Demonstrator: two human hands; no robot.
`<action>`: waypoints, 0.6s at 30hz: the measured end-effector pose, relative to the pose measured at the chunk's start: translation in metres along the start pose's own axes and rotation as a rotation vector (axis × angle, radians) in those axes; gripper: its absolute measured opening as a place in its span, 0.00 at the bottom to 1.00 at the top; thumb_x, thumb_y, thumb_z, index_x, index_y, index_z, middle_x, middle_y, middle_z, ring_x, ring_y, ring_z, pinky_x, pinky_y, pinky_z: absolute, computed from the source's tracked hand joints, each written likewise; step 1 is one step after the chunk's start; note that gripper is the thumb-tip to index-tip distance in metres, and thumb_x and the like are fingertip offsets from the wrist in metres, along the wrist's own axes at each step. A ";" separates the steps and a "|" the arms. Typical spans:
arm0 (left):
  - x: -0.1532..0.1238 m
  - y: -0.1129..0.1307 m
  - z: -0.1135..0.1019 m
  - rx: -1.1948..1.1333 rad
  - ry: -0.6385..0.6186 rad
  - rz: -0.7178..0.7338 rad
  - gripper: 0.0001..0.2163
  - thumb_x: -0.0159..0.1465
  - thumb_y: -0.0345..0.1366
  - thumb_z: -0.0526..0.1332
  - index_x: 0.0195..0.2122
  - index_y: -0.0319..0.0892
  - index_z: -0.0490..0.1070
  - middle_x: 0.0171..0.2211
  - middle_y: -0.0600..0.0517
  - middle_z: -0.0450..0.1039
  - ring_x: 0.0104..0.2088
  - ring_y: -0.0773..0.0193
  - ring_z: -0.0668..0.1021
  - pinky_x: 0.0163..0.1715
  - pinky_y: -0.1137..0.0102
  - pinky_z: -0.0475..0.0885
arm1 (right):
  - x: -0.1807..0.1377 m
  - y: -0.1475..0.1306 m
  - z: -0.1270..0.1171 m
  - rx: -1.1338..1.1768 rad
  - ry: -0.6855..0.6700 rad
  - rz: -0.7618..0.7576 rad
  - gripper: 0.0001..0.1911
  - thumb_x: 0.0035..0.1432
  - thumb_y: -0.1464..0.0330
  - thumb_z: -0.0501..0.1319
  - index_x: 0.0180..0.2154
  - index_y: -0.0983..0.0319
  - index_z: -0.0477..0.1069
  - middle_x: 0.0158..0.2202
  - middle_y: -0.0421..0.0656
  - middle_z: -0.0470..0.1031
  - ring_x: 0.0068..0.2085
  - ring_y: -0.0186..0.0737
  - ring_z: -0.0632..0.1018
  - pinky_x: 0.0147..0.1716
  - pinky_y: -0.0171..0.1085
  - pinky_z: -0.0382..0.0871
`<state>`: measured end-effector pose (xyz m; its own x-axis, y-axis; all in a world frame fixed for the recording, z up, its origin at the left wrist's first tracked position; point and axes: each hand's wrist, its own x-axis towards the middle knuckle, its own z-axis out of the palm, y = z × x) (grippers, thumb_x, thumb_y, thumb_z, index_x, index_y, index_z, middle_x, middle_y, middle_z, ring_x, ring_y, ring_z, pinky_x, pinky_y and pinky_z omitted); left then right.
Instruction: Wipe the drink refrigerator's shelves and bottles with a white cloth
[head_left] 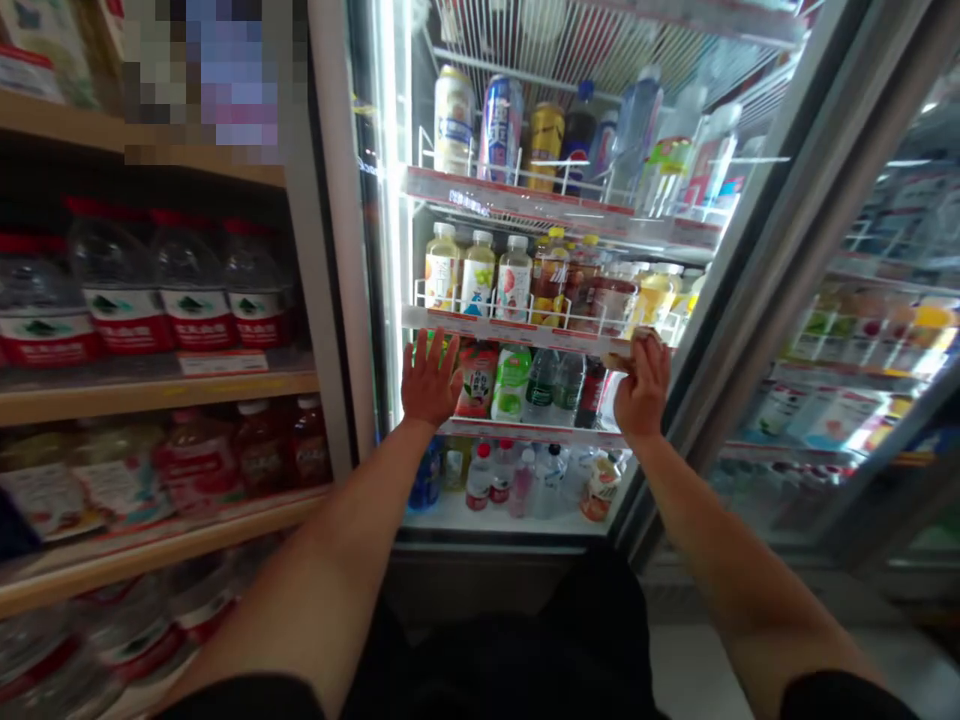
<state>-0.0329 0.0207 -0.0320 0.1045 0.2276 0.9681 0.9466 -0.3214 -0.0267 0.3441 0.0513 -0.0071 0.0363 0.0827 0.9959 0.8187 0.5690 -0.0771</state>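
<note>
Both my arms reach into an open drinks fridge. My left hand (430, 380) is raised with fingers spread in front of a green bottle at the left end of the third wire shelf (525, 430), beside a red-labelled bottle (475, 381) and a white-green bottle (511, 382). My right hand (641, 385) is closed round a pale bottle (619, 362) at the right end of the same shelf, just under the price rail (517, 335). Dark bottles (555, 385) stand between the two hands.
Above are rows of juice bottles (480, 270) and cans (501, 125). The bottom shelf holds small bottles (517, 480). The glass fridge door (840, 300) stands open at right. Wooden shelves (157, 390) with large water bottles (120, 290) fill the left.
</note>
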 end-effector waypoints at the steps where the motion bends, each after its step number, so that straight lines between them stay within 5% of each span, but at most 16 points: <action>1: 0.000 0.000 0.000 0.001 0.001 0.000 0.27 0.74 0.41 0.52 0.74 0.46 0.55 0.74 0.46 0.50 0.75 0.53 0.43 0.75 0.49 0.39 | -0.006 0.007 -0.001 -0.015 0.042 0.025 0.35 0.62 0.77 0.49 0.70 0.61 0.62 0.71 0.50 0.63 0.75 0.52 0.55 0.71 0.64 0.56; 4: 0.001 0.001 0.000 0.000 0.007 0.000 0.27 0.74 0.41 0.52 0.73 0.46 0.57 0.74 0.45 0.51 0.76 0.53 0.43 0.75 0.49 0.39 | -0.033 0.005 0.001 -0.041 0.060 0.016 0.36 0.64 0.78 0.48 0.72 0.59 0.56 0.72 0.51 0.60 0.76 0.51 0.53 0.71 0.65 0.54; 10: 0.001 0.002 -0.001 0.034 0.010 0.005 0.26 0.74 0.41 0.52 0.72 0.43 0.59 0.73 0.43 0.53 0.76 0.53 0.43 0.74 0.50 0.39 | -0.077 -0.054 0.021 0.041 -0.114 -0.133 0.38 0.68 0.79 0.47 0.75 0.56 0.44 0.74 0.48 0.58 0.76 0.52 0.50 0.70 0.64 0.58; 18: 0.001 0.001 -0.002 0.016 -0.015 -0.013 0.26 0.73 0.41 0.53 0.72 0.43 0.59 0.73 0.44 0.53 0.76 0.52 0.45 0.74 0.49 0.39 | -0.111 -0.113 0.035 0.132 -0.573 -0.462 0.32 0.67 0.79 0.51 0.70 0.61 0.61 0.69 0.43 0.68 0.74 0.46 0.58 0.71 0.50 0.60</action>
<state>-0.0326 0.0191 -0.0305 0.0970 0.2450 0.9646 0.9525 -0.3041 -0.0185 0.2276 0.0066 -0.1110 -0.6281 0.2043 0.7508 0.6017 0.7393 0.3022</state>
